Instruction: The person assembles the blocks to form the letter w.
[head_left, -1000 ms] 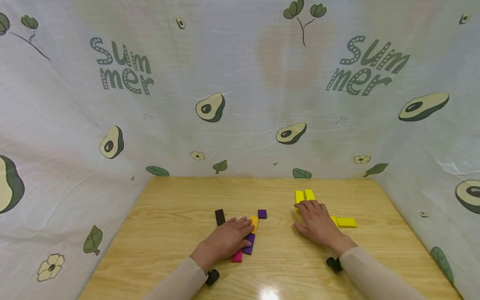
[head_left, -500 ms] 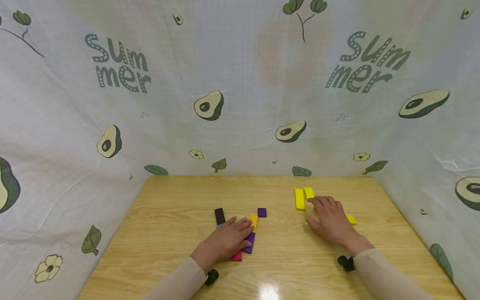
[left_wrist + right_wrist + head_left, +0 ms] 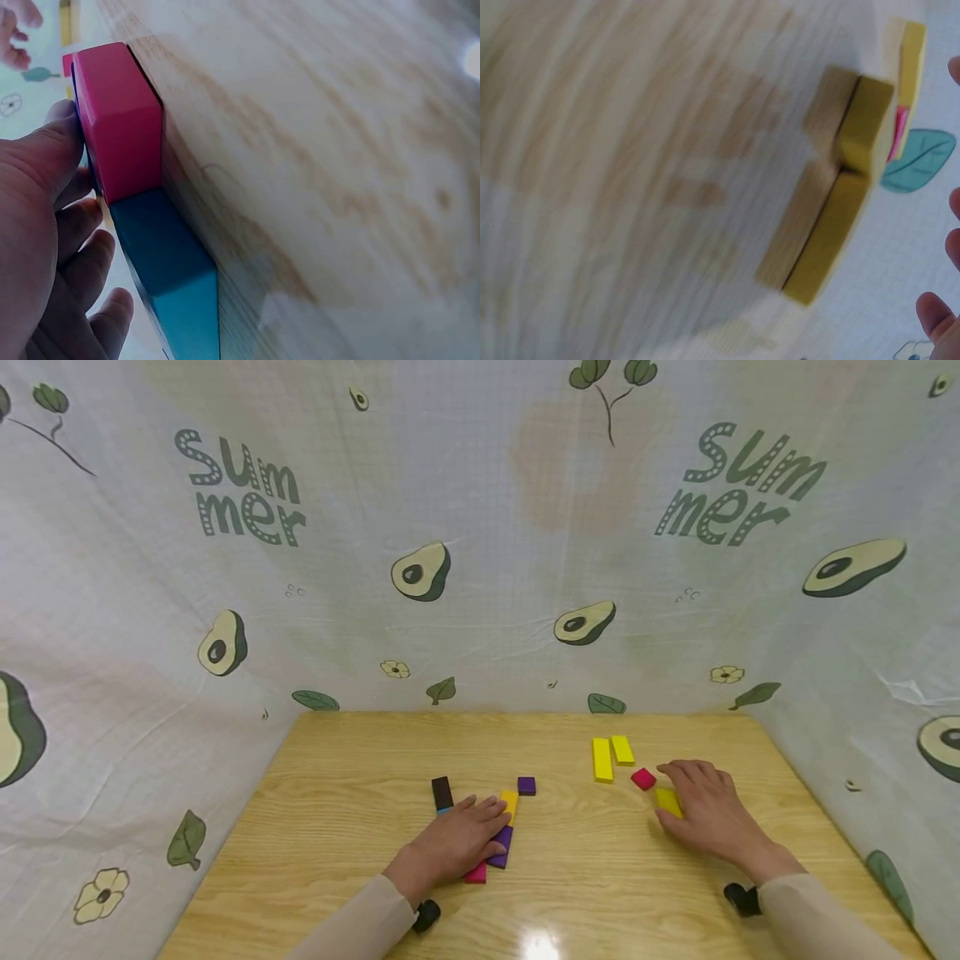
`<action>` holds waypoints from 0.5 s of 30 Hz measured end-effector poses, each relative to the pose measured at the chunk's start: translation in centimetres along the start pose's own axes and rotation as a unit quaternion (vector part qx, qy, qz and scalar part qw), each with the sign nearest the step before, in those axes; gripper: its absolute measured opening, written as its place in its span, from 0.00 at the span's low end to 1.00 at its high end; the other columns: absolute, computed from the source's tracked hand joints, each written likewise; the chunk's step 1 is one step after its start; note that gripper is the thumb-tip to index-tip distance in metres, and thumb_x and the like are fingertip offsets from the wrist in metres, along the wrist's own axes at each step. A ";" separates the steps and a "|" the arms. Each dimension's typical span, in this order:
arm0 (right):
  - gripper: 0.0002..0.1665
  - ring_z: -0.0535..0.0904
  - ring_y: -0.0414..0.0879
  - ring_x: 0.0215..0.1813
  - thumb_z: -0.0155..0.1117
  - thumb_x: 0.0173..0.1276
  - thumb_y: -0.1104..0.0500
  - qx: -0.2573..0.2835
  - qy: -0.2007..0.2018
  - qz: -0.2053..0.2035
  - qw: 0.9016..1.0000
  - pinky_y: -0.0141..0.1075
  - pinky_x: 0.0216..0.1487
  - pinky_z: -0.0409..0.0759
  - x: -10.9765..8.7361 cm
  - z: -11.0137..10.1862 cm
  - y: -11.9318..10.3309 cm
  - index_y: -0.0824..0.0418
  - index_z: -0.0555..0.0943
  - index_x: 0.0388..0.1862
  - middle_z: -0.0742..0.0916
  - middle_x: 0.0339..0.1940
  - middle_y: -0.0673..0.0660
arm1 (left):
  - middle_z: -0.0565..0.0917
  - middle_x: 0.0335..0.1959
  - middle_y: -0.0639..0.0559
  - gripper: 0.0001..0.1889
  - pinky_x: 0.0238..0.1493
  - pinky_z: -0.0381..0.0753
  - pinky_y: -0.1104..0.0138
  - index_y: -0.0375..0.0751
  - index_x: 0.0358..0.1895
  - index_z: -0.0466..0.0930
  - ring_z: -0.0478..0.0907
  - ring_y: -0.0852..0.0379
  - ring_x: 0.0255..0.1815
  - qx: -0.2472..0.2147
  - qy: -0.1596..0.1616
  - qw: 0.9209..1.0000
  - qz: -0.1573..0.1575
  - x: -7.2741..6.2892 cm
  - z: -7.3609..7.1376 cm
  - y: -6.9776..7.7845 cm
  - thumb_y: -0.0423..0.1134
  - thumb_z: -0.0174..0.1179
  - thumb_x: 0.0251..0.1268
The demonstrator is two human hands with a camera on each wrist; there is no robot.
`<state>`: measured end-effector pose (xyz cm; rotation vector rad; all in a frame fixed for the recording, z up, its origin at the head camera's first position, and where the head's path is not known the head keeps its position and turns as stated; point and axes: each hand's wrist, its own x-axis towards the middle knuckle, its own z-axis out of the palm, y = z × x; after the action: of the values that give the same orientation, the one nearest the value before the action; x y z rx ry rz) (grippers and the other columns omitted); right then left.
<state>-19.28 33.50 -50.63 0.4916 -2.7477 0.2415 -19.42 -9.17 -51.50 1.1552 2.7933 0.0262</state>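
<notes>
My left hand (image 3: pixel 456 842) lies over a cluster of coloured blocks with its fingers straight. Around it show a black block (image 3: pixel 442 794), an orange block (image 3: pixel 510 806), a purple block (image 3: pixel 501 848) and a pink block (image 3: pixel 476 873). A teal block (image 3: pixel 172 277) stands end to end with a pink one in the left wrist view, beside the thumb. My right hand (image 3: pixel 708 814) hovers with spread fingers by a yellow block (image 3: pixel 668 802), partly hiding it. Two yellow blocks (image 3: pixel 829 236) meet at an angle in the right wrist view, apart from the fingers.
Two yellow blocks (image 3: pixel 602 760) stand side by side farther back, near a small red-pink block (image 3: pixel 643 778). A small purple block (image 3: pixel 527 786) sits alone mid-table. The wooden table (image 3: pixel 570 860) is bounded by a printed curtain (image 3: pixel 495 527) at back and sides.
My right hand has moved right, away from the two rear yellow blocks, uncovering them and the small red-pink block. My left hand has stayed on the coloured blocks.
</notes>
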 end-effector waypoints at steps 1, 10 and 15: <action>0.36 0.71 0.66 0.63 0.76 0.61 0.50 -0.003 -0.002 -0.001 1.000 0.67 0.58 0.68 -0.2 0.0 0.2 0.65 0.78 0.64 0.81 0.61 0.66 | 0.66 0.83 0.54 0.30 0.86 0.59 0.54 0.48 0.82 0.66 0.60 0.56 0.85 0.001 0.000 1.000 0.001 0.0 0.0 0.0 0.56 0.46 0.87; 0.40 0.70 0.67 0.67 0.77 0.59 0.46 -0.020 -0.048 -0.008 0.999 0.70 0.64 0.67 -1.4 0.2 1.8 0.64 0.78 0.65 0.81 0.63 0.67 | 0.65 0.83 0.54 0.30 0.86 0.58 0.55 0.49 0.82 0.65 0.58 0.56 0.85 -0.004 -0.005 1.000 -0.002 0.1 0.2 0.0 0.57 0.45 0.87; 0.41 0.70 0.67 0.68 0.76 0.61 0.43 -0.030 -0.066 -0.006 0.997 0.70 0.65 0.67 -1.5 0.5 2.3 0.65 0.78 0.66 0.80 0.65 0.68 | 0.65 0.83 0.54 0.30 0.86 0.58 0.55 0.49 0.82 0.66 0.58 0.56 0.85 -0.003 -0.001 1.000 0.000 0.1 0.2 -0.1 0.56 0.45 0.87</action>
<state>-18.91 35.95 -51.89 0.5239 -2.8693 0.1270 -19.51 -9.19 -51.73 1.1533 2.7885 0.0332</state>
